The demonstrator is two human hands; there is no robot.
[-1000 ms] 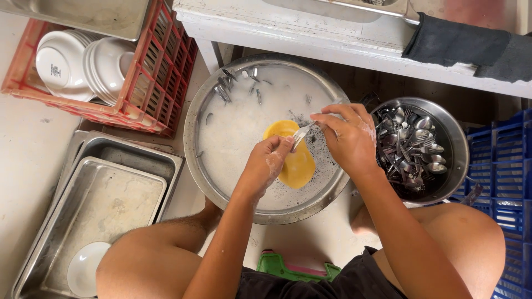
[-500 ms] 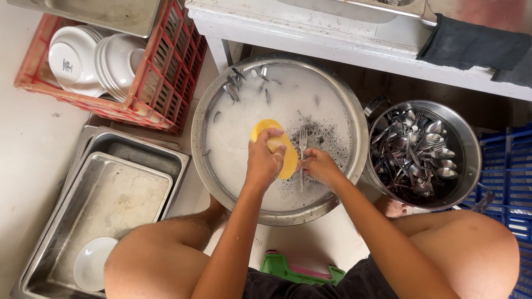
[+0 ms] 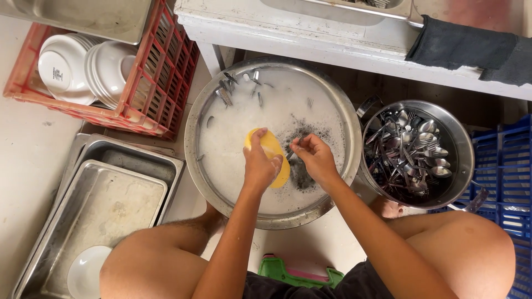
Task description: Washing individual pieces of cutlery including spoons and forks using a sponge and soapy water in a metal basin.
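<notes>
I see the wide steel basin [image 3: 195,133] of soapy water filling the middle of the view, its rim just beside the red crate [image 3: 160,83] at 10 o'clock and touching or nearly touching the steel pot of spoons [image 3: 463,160] at 3 o'clock. Open suds lie across the basin's upper half, with loose cutlery [image 3: 227,91] bunched near the rim at 11 o'clock. The bare floor gap between basin and knees at 6 o'clock is narrow.

The crate's white plates [image 3: 83,72] are partly behind its wall. Stacked steel trays [image 3: 111,194] run off the edge at 8 o'clock, a white bowl [image 3: 86,271] in the lowest corner. A blue crate [image 3: 512,160] is cut off at 3 o'clock, and a dark cloth [image 3: 471,47] hangs from the white table [image 3: 310,39] at 1 o'clock.

My left hand [image 3: 259,163] grips the yellow sponge [image 3: 274,155], fingers curled over it, at the basin's centre. My right hand [image 3: 315,158] is pinched narrowly around a utensil [image 3: 296,166] just beside the sponge; foam blurs it, so I cannot tell whether it is a spoon or a fork.
</notes>
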